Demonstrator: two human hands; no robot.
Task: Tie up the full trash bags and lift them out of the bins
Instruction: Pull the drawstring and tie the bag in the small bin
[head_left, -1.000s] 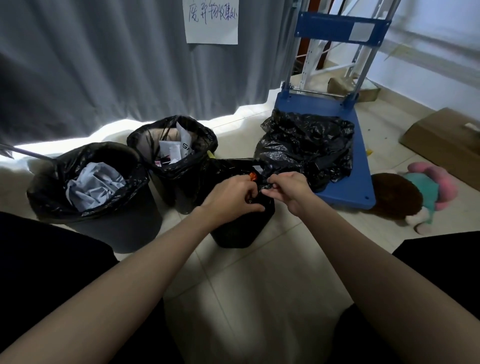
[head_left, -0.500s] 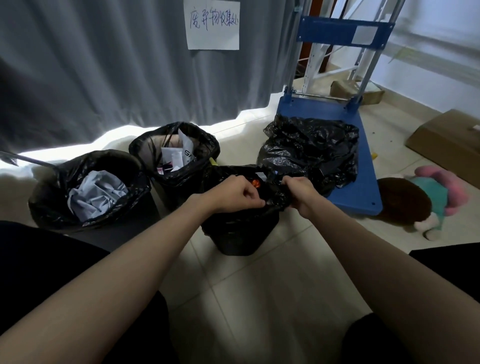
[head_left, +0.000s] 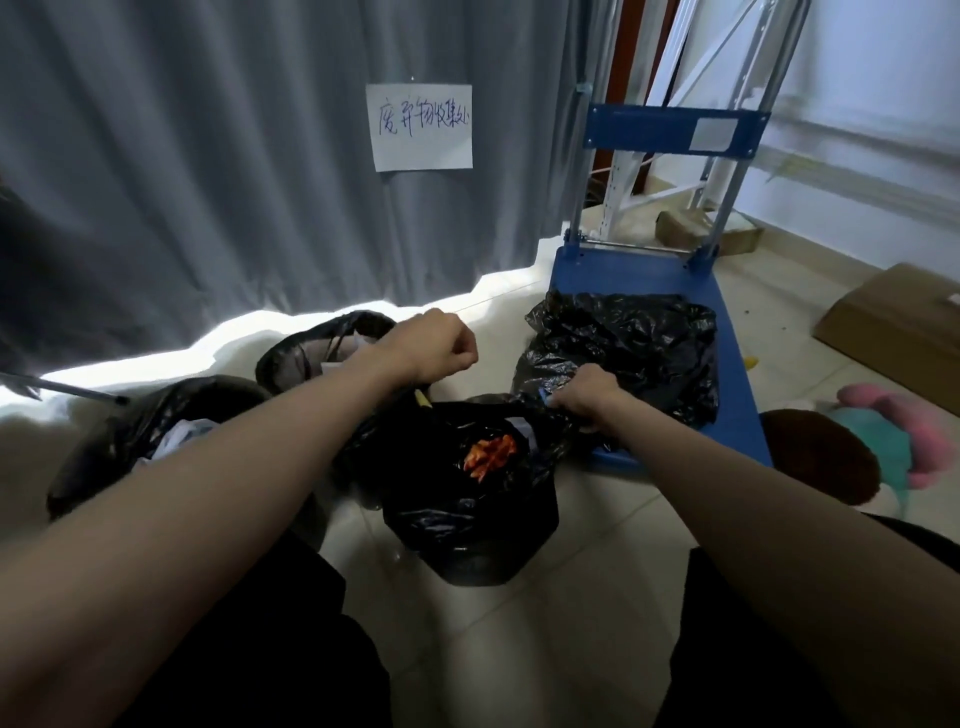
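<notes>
Your right hand (head_left: 584, 396) had its fingers curled round the right edge of the near trash bag (head_left: 467, 499), pinching the black film at the rim. Your left hand (head_left: 434, 345) was balled up and raised over the far-left side; it looked to be gripping a strip of the same bag, but the film under the fist was too dark to be certain. The bag sat in its bin on the floor right in front of you, mouth pulled wide, orange scraps (head_left: 489, 454) showing inside. So you were at the tie-up step for this bag: two opposite edges drawn apart, no knot made yet. Next move, by my read: bring both edges together over the rubbish, cross and knot them, then lift the bag straight out. Watch the thin film; it could tear if yanked. Two more lined bins stood to the left, the back bin (head_left: 311, 348) and the left bin (head_left: 156, 421), both unknotted. One filled black bag (head_left: 623, 353) already lay on the blue trolley (head_left: 737, 415) just beside your right hand. Grey curtain (head_left: 208, 182) with a paper sign (head_left: 420, 127) behind.
</notes>
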